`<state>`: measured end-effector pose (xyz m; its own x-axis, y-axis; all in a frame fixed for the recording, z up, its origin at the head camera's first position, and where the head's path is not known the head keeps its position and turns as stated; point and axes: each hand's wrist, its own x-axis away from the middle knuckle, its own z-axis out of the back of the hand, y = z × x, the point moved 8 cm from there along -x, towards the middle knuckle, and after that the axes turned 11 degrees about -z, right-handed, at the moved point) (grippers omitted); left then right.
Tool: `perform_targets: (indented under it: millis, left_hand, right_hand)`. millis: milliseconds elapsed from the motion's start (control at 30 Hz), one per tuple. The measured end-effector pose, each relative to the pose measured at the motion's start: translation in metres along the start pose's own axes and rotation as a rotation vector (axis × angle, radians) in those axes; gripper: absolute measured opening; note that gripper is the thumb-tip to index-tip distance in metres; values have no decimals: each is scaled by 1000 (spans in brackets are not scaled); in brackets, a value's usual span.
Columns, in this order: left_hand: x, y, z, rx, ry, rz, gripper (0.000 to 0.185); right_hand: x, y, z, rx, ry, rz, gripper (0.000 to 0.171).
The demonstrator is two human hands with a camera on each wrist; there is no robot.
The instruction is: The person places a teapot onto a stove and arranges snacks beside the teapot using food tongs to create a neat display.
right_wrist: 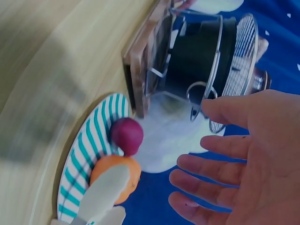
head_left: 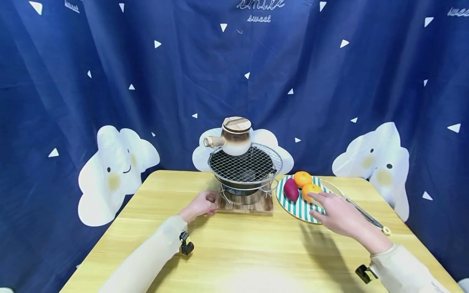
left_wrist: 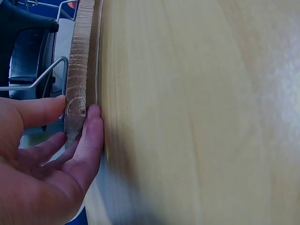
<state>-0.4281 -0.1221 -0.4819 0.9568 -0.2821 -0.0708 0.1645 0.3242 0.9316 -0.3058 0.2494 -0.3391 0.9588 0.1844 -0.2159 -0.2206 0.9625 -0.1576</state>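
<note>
My left hand [head_left: 203, 204] grips the left edge of a square wooden board [head_left: 243, 208]; in the left wrist view the thumb lies on its top and the fingers reach its underside. On the board stands a black grill stove [right_wrist: 194, 61] in a wire stand, topped by a round wire grate [head_left: 234, 167]. A brown-and-cream clay pot [head_left: 236, 144] with a wooden lid and side handle sits on the grate. My right hand [head_left: 338, 213], fingers spread, hovers over the right side of a green-and-white striped plate [head_left: 298, 209], overlapping the nearer orange [head_left: 310, 190] in the head view.
A second orange [head_left: 302, 179] and a dark purple-red oval fruit [head_left: 291, 190] lie on the plate. Tongs [head_left: 366, 215] with pale tips [right_wrist: 105, 190] lie along the plate's right side. A blue cloud-print curtain [head_left: 176, 81] hangs behind the wooden table [head_left: 220, 252].
</note>
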Motion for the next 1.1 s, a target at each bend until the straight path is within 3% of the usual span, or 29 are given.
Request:
perform_targets:
  millis: [400,800,1100]
  left_hand:
    - [-4,4,7,-6,-1,10,65]
    - [-1,2,0,33,-26,10,63]
    - [-2,1,0,43,-27,11,64]
  right_hand:
    - [-4,29,16,-56,31,-5,52]
    - [-3,66,18,-55,57,-38,47]
    - [-7,91,11,-136,-5,-84,52]
